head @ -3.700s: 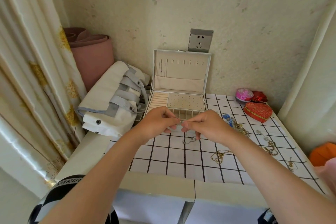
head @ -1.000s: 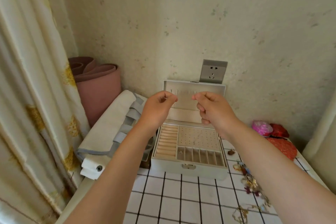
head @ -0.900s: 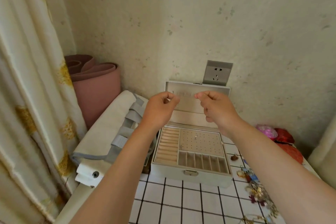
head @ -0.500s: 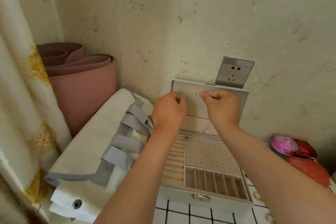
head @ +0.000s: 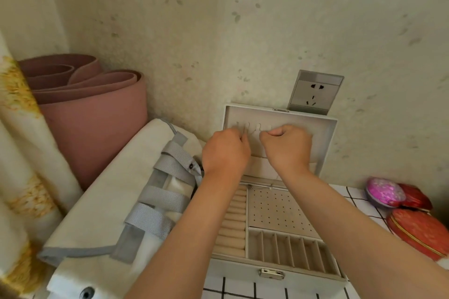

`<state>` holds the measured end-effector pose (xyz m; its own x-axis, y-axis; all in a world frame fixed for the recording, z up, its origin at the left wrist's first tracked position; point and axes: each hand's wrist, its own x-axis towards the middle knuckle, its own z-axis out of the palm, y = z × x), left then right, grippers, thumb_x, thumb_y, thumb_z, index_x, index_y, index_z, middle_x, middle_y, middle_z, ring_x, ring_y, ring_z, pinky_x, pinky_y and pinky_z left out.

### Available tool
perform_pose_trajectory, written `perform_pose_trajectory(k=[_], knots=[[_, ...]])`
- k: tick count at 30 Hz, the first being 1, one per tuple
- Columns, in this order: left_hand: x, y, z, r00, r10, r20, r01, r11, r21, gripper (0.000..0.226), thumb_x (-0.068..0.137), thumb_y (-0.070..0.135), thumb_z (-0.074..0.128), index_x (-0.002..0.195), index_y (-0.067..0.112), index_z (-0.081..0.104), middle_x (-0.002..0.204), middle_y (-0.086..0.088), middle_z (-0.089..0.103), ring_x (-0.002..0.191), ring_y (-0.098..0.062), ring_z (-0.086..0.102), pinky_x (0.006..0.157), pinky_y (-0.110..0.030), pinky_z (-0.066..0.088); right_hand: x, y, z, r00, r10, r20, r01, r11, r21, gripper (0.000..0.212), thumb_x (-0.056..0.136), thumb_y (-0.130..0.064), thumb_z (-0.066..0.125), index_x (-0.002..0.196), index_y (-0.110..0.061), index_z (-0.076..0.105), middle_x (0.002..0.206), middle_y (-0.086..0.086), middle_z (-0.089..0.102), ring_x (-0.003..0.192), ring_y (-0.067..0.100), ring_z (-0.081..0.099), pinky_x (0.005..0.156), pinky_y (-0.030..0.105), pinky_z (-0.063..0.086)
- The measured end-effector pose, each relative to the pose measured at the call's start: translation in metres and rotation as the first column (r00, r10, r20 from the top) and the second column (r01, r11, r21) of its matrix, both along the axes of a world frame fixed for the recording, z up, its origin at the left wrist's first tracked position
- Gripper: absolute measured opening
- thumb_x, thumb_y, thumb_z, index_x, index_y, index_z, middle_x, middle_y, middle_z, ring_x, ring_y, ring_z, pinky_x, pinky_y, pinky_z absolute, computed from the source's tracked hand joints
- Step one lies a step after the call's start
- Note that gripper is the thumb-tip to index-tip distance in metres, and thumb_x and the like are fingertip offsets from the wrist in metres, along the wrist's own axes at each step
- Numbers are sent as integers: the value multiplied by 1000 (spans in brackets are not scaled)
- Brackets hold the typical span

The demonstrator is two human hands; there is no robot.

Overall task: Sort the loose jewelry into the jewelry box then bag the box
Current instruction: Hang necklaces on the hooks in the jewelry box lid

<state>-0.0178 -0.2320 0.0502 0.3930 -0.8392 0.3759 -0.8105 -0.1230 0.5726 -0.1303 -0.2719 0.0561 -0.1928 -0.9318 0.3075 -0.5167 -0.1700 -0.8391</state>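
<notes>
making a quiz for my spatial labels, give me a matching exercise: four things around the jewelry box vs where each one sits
Things:
1. rolled pink mat
2. wall socket
3. red heart-shaped case
4. white bag with grey straps

Places:
A. right beside the jewelry box, on its left
B. on the checked cloth, far right
C. above the right corner of the open lid
D. back left corner, behind the bag

Pairs: 1-D, 2-C, 3-B, 4-A

Arms outstretched; left grip [head: 226,150], right grip [head: 288,150] curled, close together.
</notes>
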Motion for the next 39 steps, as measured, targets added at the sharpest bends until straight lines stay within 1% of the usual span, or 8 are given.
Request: perform_pose_trajectory(k=[7,10,13,16,20,25,31,39], knots=[[9,12,-1,937,-326,-127,334,941,48,28,97,30,53,72,20,59,68,3,57,67,-16,55,55,-27,40,-7,27,-7,967,254,-6,-247,945,213,30,98,-27,57,75,-17,71,73,2,72,59,14,61,60,29,48],[11,19,6,887,-419,-192,439,895,75,21,96,28,54,81,19,64,73,5,60,67,-10,53,60,-26,42,-8,44,-5,923,302,239,-373,857,355,38,106,-33,42,92,-12,70,75,7,75,50,16,58,43,26,41],[12,24,10,858,-455,-237,496,854,156,18,96,27,55,84,19,66,74,7,60,68,-7,53,60,-24,41,-12,50,-1,856,281,435,-458,802,383,39,104,-40,46,100,-9,70,77,4,74,64,18,65,50,28,47],[15,29,12,779,-497,-382,590,787,181,16,93,26,58,82,34,67,83,6,71,78,-9,66,73,-26,53,-17,49,4,857,385,343,-497,794,350,21,96,-31,63,100,-14,74,87,2,77,81,10,71,70,23,50],[20,23,5,762,-465,-451,597,773,212,14,89,29,63,84,21,73,86,-5,75,83,-18,71,86,-41,57,-23,42,13,854,392,341,-489,829,273,6,92,-24,70,95,-21,75,88,-7,75,81,2,68,68,18,47],[16,17,-4,773,-470,-427,589,781,206,31,93,27,61,123,22,67,109,9,70,101,-7,64,94,-28,51,-30,34,21,868,403,291,-472,852,228,4,90,-25,73,88,-24,76,87,-11,75,84,1,66,79,20,46],[1,19,-6,574,-508,-643,682,731,32,22,94,19,64,115,20,70,104,5,75,74,7,63,71,-15,51,-36,28,20,880,418,224,-460,867,192,7,91,-25,71,89,-21,77,61,-21,66,56,-13,57,64,9,42],[17,12,-6,715,-464,-523,600,791,118,12,93,24,65,93,13,70,78,6,71,64,-8,61,67,-30,53,-40,27,2,928,367,-60,-325,878,352,22,93,-30,63,91,-12,77,79,3,69,75,18,60,75,33,49]])
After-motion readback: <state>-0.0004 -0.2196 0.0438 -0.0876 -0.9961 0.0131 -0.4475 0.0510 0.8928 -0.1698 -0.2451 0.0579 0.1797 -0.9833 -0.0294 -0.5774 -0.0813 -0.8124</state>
